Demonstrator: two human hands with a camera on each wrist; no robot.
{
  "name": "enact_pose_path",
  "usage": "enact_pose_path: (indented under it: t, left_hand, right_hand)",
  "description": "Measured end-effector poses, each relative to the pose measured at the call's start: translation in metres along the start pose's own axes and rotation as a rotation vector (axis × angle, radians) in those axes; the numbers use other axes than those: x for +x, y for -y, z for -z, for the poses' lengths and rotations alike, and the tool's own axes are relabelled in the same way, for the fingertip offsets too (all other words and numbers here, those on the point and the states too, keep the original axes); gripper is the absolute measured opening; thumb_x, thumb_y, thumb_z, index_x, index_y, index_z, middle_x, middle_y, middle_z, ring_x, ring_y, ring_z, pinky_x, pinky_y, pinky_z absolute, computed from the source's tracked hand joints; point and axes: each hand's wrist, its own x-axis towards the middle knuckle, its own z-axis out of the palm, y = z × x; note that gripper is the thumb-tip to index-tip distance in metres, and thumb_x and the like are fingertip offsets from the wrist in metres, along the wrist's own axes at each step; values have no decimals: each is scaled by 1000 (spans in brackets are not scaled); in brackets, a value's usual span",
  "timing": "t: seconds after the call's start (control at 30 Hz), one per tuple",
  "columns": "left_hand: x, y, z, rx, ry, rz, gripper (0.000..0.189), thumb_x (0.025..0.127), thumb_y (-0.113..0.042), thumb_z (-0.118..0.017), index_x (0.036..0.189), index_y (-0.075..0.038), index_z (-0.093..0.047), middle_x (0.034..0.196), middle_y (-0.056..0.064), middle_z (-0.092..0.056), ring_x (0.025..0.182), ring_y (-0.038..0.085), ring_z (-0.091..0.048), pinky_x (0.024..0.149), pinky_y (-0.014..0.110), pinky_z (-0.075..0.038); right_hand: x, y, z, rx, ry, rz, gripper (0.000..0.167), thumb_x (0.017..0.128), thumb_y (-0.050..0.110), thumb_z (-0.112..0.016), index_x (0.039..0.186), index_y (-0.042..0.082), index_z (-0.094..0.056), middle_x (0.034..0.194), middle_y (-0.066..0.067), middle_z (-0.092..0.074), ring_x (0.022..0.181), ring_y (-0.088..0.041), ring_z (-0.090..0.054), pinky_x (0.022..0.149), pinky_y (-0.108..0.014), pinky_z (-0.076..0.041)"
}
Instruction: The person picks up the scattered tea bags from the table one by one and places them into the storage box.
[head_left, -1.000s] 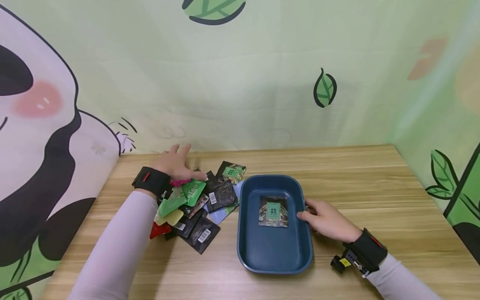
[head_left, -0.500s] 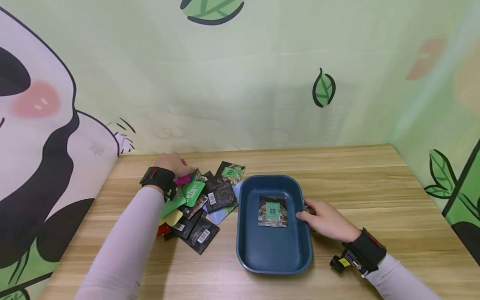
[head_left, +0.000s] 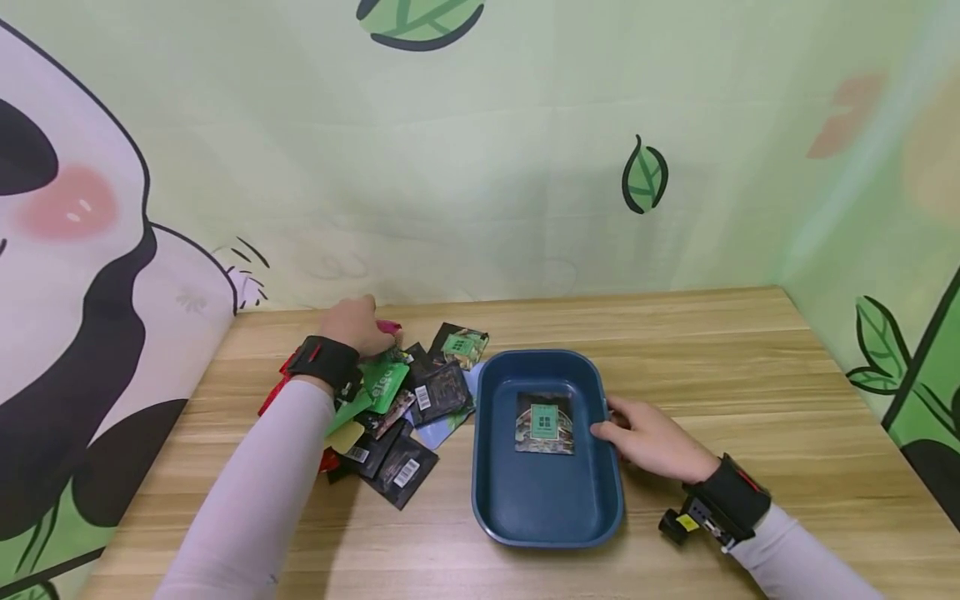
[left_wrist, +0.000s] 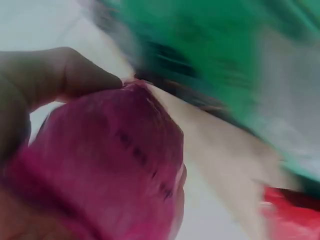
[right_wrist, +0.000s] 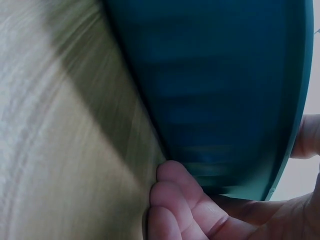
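My left hand (head_left: 356,325) is over the back of a pile of sachets. It pinches a magenta sachet (left_wrist: 115,155), which shows small dark print in the left wrist view; only its tip is visible from the head. Under and beside this hand lie a green sachet (head_left: 386,383) and several black ones, such as a black sachet with a barcode (head_left: 405,471). My right hand (head_left: 651,435) grips the right wall of a blue tray (head_left: 547,504), thumb over the rim and fingers against the outside (right_wrist: 192,200). Flat inside the tray is a dark sachet with a green label (head_left: 543,423).
The tray stands right beside the pile on a wooden table (head_left: 712,350). A blue sachet (head_left: 441,429) sticks out towards its left wall. Another dark sachet with a green label (head_left: 460,344) lies at the pile's back. A printed fabric wall (head_left: 487,208) rises behind the table.
My left hand, spread over the pile before, has closed on the magenta sachet and shifted it to the back right. Red packaging now shows left of that wrist. The right hand keeps its hold.
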Motion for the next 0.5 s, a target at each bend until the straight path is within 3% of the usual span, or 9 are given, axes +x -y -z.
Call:
enact_pose_path:
  t: [0.1, 0.3, 0.5]
  left_hand:
    - [-7, -18, 9, -19, -57, -81, 65, 85, -51, -75, 121, 2, -60, 97, 19, -67, 79, 31, -60, 62, 38, -48]
    - [-26, -62, 26, -24, -219, -297, 48, 82, -33, -76, 116, -1, -64, 100, 16, -64, 83, 29, -59, 69, 40, -53]
    - [-46, -103, 36, -82, -287, -565, 50, 82, -28, -76, 124, -4, -66, 109, 13, -66, 83, 24, -62, 69, 36, -55]
  right_hand:
    - [0, -1, 0, -2, -1, 1, 51, 103, 27, -59, 145, 0, -52, 66, 2, -55, 56, -14, -54, 53, -26, -42]
    - [0, -1, 0, -8, -7, 11, 50, 103, 26, -58, 146, 0, -52, 66, 2, -56, 56, -13, -54, 53, -25, -42]
    - [0, 0, 0, 2, -3, 22, 51, 103, 27, -58, 145, 0, -52, 65, 3, -55, 54, -12, -52, 52, -25, -40]
